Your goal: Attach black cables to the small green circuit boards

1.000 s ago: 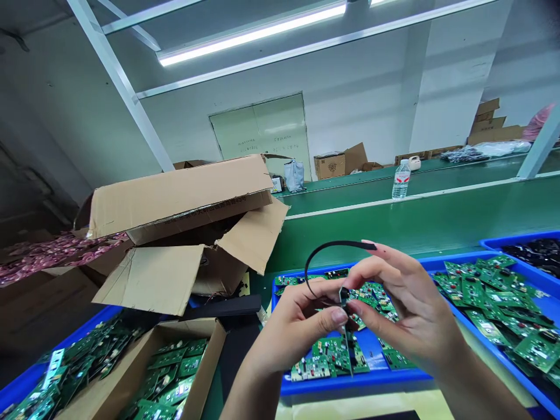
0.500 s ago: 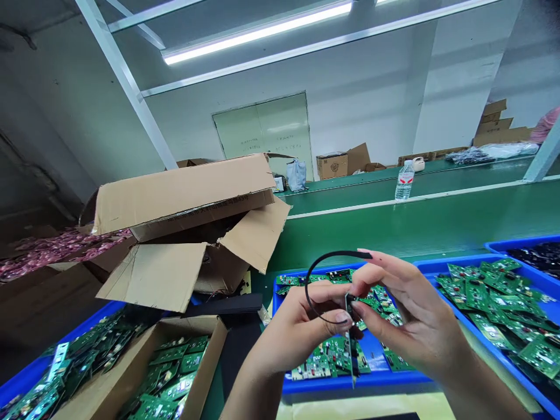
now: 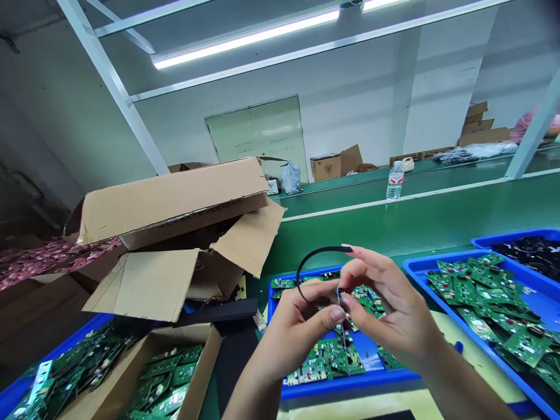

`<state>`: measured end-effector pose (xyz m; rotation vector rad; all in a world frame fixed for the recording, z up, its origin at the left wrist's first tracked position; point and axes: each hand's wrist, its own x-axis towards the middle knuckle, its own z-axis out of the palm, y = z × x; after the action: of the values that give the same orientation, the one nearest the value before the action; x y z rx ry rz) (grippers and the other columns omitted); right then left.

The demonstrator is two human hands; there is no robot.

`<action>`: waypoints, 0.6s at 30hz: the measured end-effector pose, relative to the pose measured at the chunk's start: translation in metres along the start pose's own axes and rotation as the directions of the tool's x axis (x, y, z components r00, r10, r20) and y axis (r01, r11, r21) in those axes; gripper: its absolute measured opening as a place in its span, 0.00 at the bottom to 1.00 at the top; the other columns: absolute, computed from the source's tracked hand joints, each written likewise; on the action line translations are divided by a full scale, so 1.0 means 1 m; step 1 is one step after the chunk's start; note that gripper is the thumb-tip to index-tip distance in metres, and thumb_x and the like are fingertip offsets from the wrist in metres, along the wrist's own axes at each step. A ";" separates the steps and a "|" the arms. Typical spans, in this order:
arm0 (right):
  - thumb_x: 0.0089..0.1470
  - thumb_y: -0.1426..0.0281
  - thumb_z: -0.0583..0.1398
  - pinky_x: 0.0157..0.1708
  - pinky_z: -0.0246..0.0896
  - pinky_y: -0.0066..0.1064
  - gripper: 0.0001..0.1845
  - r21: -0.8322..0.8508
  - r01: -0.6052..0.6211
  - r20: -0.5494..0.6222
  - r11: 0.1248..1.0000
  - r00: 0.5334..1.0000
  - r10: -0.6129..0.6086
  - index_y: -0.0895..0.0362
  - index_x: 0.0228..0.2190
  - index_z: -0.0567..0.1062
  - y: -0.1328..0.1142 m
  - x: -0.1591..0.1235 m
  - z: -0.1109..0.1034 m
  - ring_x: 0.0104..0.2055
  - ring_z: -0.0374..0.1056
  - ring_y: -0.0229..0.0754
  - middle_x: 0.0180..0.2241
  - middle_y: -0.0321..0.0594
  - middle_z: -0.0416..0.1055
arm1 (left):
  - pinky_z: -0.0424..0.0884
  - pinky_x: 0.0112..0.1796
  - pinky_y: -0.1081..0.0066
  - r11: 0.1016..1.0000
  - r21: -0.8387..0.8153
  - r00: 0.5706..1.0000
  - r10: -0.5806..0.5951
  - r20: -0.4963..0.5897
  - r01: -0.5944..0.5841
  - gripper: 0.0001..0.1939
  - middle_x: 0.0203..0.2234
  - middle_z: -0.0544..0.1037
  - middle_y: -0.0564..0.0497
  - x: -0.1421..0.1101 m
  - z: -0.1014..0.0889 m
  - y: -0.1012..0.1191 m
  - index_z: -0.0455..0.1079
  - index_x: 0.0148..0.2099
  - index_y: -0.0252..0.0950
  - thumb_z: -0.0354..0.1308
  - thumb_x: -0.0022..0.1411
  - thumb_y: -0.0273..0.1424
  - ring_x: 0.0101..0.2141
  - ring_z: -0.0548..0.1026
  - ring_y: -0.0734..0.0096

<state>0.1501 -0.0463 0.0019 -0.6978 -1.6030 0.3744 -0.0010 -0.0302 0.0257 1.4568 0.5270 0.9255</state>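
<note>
In the head view, my left hand (image 3: 295,321) is closed on a green circuit board (image 3: 344,344), held upright and seen almost edge-on. The thumb and finger of my right hand (image 3: 394,312) pinch near the board's upper edge; what lies exactly between those fingertips is partly hidden. A thin black cable (image 3: 317,252) arcs over my left hand. One end meets an outstretched fingertip of my right hand, while the other disappears behind my left fingers. Below both hands sits a blue tray (image 3: 350,382) with several green circuit boards (image 3: 321,359) in it.
A second blue tray (image 3: 452,315) of boards stands at right, beside another holding black parts (image 3: 525,254). On the left are a small carton (image 3: 212,350) of boards and a large opened cardboard box (image 3: 175,198). A water bottle (image 3: 395,182) stands behind.
The view has shifted slightly, so the surroundings sit a little further left. The left thumb has moved off the cable's lower part, which is now hidden. Both hands still hold the board.
</note>
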 end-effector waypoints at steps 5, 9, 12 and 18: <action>0.52 0.80 0.55 0.36 0.67 0.27 0.28 0.015 -0.017 -0.017 1.000 1.000 0.018 0.46 0.52 0.59 0.003 0.004 -0.001 0.33 0.65 0.34 0.33 0.33 0.64 | 0.66 0.34 0.74 0.999 -0.025 0.998 0.020 -0.054 -0.021 0.13 0.30 0.76 0.50 0.006 0.006 -0.007 0.77 0.43 0.41 0.64 0.54 0.35 0.29 0.69 0.73; 0.52 0.79 0.56 0.33 0.66 0.26 0.31 0.047 -0.054 0.019 0.997 0.998 0.053 0.46 0.54 0.56 0.005 0.008 -0.009 0.32 0.65 0.34 0.33 0.32 0.66 | 0.65 0.32 0.75 0.999 -0.048 0.999 -0.026 -0.032 0.024 0.16 0.31 0.76 0.50 0.009 0.003 -0.015 0.76 0.45 0.39 0.63 0.55 0.39 0.28 0.67 0.75; 0.53 0.78 0.57 0.31 0.66 0.26 0.32 0.057 -0.067 0.090 0.996 0.994 0.062 0.46 0.56 0.54 0.007 0.010 -0.016 0.32 0.65 0.34 0.37 0.35 0.67 | 0.64 0.32 0.75 0.994 -0.071 0.996 -0.087 -0.005 0.086 0.19 0.30 0.77 0.49 0.010 0.003 -0.018 0.75 0.46 0.37 0.61 0.55 0.42 0.28 0.68 0.75; 0.56 0.76 0.55 0.31 0.65 0.27 0.28 -0.014 -0.070 0.215 0.997 0.974 0.072 0.48 0.56 0.55 0.009 0.013 -0.027 0.28 0.64 0.33 0.35 0.34 0.68 | 0.68 0.34 0.69 0.973 -0.121 0.979 -0.203 -0.017 0.199 0.24 0.33 0.77 0.46 0.011 0.006 -0.025 0.73 0.49 0.37 0.62 0.53 0.45 0.30 0.73 0.69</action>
<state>0.1785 -0.0350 0.0109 -0.7403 -1.7878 0.5122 0.0156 -0.0217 0.0050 1.2593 0.6194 0.8047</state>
